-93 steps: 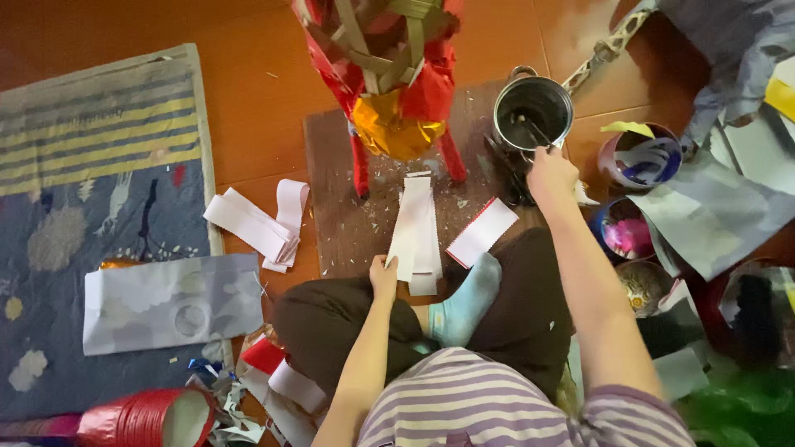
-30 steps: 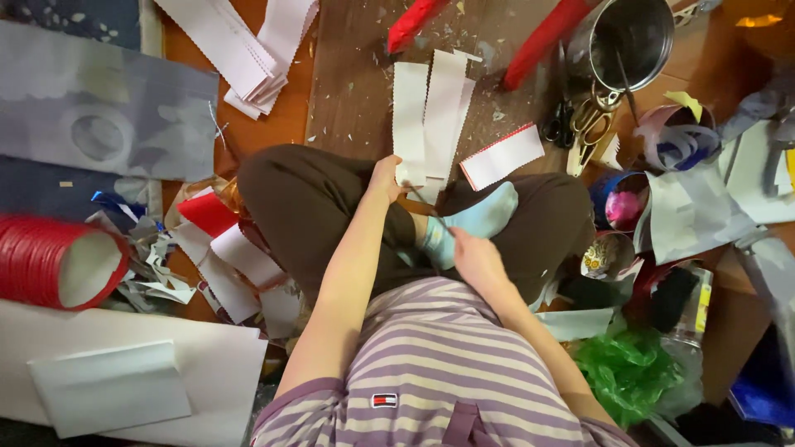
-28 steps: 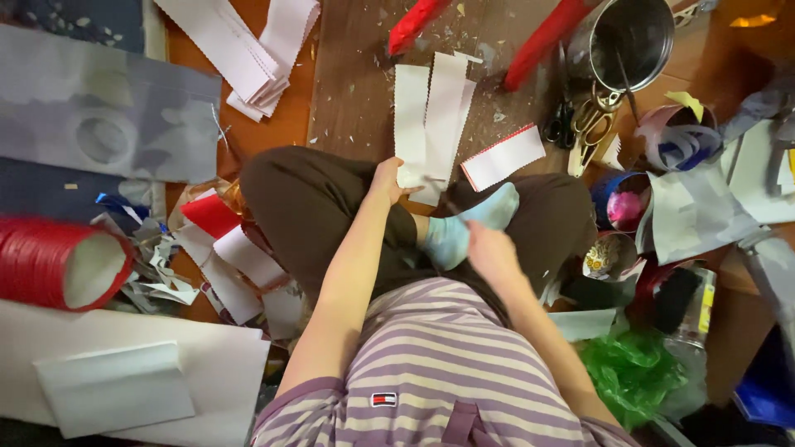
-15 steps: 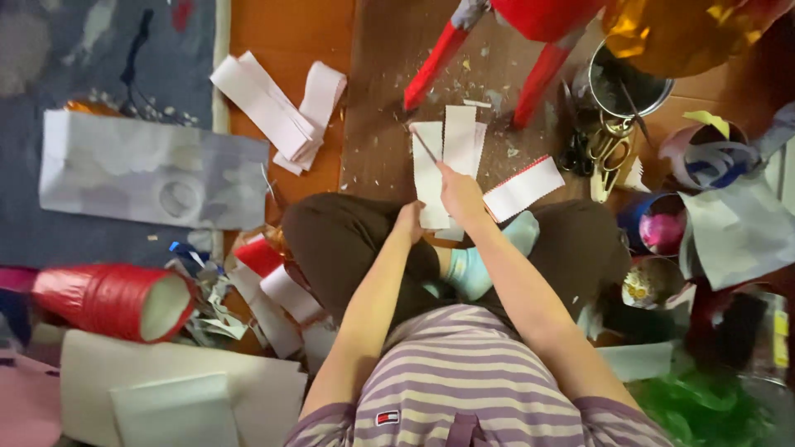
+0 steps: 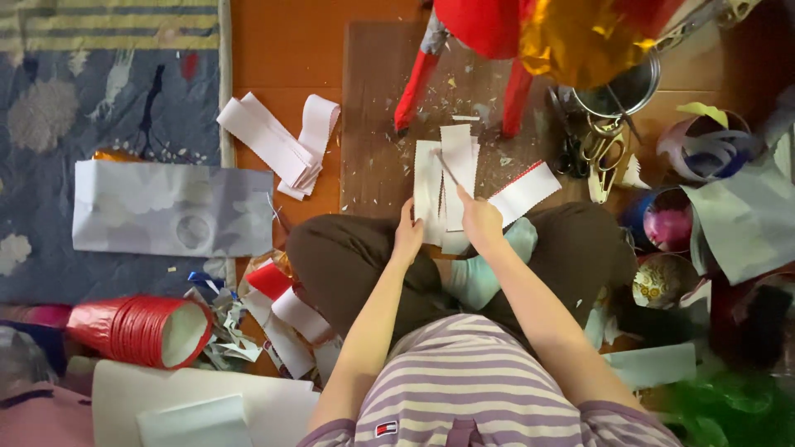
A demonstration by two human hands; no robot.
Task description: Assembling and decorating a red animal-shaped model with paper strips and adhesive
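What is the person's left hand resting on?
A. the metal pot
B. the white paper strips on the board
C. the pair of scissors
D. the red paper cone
B: the left hand presses the near edge of the white paper strips lying on the wooden board.

Matt white paper strips [image 5: 445, 186] lie on a rough wooden board [image 5: 377, 108].

Orange-brown wooden floor [image 5: 286, 50]; a blue patterned rug [image 5: 108, 91] at left; perhaps a brown board [image 5: 373, 99] lies ahead.
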